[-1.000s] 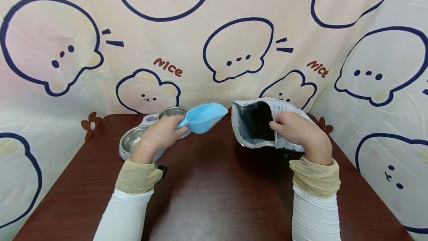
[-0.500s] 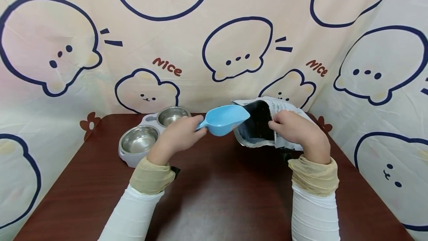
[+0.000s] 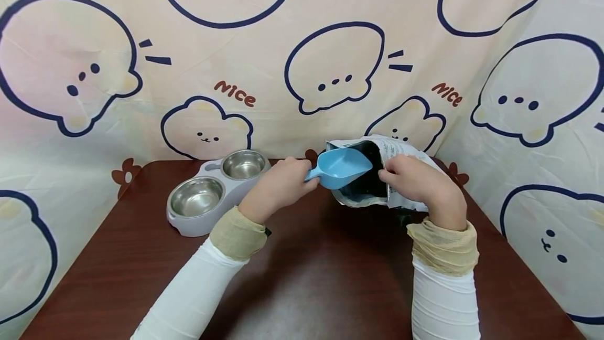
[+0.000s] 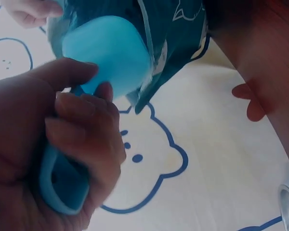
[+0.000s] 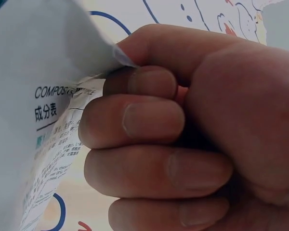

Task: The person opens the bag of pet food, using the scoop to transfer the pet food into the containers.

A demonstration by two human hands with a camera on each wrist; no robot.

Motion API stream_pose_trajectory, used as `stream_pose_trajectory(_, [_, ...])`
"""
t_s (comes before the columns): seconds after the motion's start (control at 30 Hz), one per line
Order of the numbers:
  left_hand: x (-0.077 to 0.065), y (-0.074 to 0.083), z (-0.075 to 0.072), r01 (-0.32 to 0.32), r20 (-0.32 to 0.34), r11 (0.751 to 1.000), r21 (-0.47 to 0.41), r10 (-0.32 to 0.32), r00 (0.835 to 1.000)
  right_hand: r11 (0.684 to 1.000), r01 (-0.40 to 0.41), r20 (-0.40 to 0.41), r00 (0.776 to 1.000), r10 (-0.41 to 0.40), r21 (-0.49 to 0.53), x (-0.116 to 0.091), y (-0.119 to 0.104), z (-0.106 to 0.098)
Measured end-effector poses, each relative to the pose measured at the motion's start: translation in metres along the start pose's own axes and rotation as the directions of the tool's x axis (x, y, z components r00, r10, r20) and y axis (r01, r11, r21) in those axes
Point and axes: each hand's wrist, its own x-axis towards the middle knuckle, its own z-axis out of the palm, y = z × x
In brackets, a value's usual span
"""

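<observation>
My left hand (image 3: pixel 284 185) grips the handle of a light blue scoop (image 3: pixel 342 168). The scoop's tip lies in front of the open mouth of a bag (image 3: pixel 408 146), which has a dark inside; its contents are hard to make out. In the left wrist view, fingers curl round the scoop (image 4: pixel 111 53) handle, and the bag (image 4: pixel 176 43) shows a dark teal side. My right hand (image 3: pixel 422 185) pinches the bag's near rim. Seen from the right wrist, thumb and curled fingers of the hand (image 5: pixel 183 120) hold the edge of the printed bag (image 5: pixel 43 57).
A grey double bowl stand (image 3: pixel 231 190) with two steel bowls, a front bowl (image 3: pixel 197 197) and a rear bowl (image 3: pixel 243 165), stands left on the brown table (image 3: pixel 330 287). A patterned cloth (image 3: pixel 264 56) hangs close behind and at both sides.
My left hand has carried the scoop rightward from beside the bowls to the bag's mouth, uncovering the bowl stand. The right hand and the bag have stayed nearly still.
</observation>
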Motion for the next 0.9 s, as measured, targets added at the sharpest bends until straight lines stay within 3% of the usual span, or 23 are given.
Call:
stream_pose_trajectory(0.17, [0.001,0.007,0.005,0.027,-0.08,0.989,0.146,-0.015,0.997,1.0,0.004,0.003,1.0,-0.004,0.007,-0.001,0.0,0.0])
stream_pose_trajectory(0.4, [0.003,0.013,0.007,0.1,-0.099,0.983,0.155,-0.085,0.991,1.0,-0.009,0.016,1.0,0.008,0.006,0.0,0.0,-0.001])
stream_pose_trajectory(0.9, [0.017,0.018,0.016,-0.029,-0.008,0.98,0.199,0.031,0.999,1.0,-0.017,0.022,1.0,0.017,0.016,0.0,0.001,-0.001])
